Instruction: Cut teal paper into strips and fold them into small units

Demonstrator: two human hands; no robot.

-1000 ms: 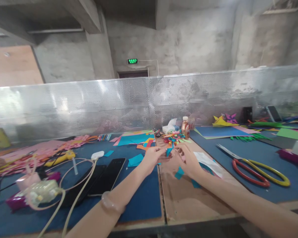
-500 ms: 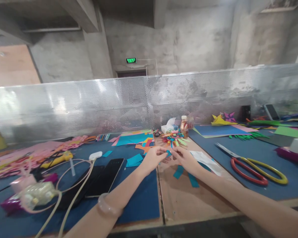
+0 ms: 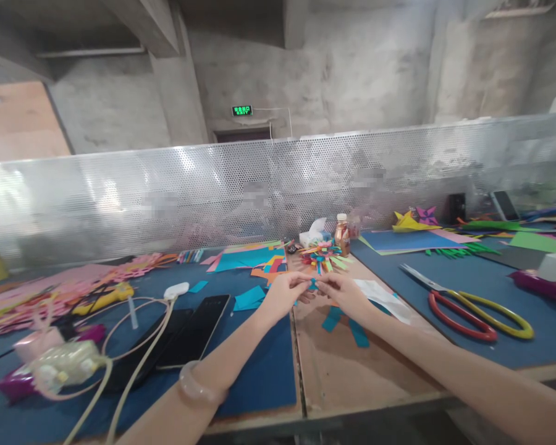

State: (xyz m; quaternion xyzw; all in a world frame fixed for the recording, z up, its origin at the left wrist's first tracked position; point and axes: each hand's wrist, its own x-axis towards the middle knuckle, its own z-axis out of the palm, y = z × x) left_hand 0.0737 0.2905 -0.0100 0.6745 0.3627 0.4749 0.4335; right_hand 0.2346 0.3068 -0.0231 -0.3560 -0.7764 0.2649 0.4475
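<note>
A small piece of blue paper [image 3: 313, 283] is pinched between the fingertips of both my hands, over the middle of the table. My left hand [image 3: 285, 292] is closed on its left end. On its other end, my right hand [image 3: 341, 292] is closed too. Just beyond the hands lies a pile of many-coloured folded paper strips [image 3: 323, 253]. Two blue paper strips [image 3: 359, 334] rest on the brown board below my right wrist. Blue paper pieces [image 3: 250, 298] lie left of my left hand.
Large scissors [image 3: 463, 306] with red and yellow handles lie at right. A dark phone [image 3: 197, 330] and a looped white cable [image 3: 136, 371] are at left. A brown bottle [image 3: 342, 233] and tissue pack [image 3: 315, 233] stand at the back, before a perforated metal screen [image 3: 189, 198].
Both hands keep hold of the blue paper, and the fingertips have shifted only slightly around it. The whole view has moved a little.
</note>
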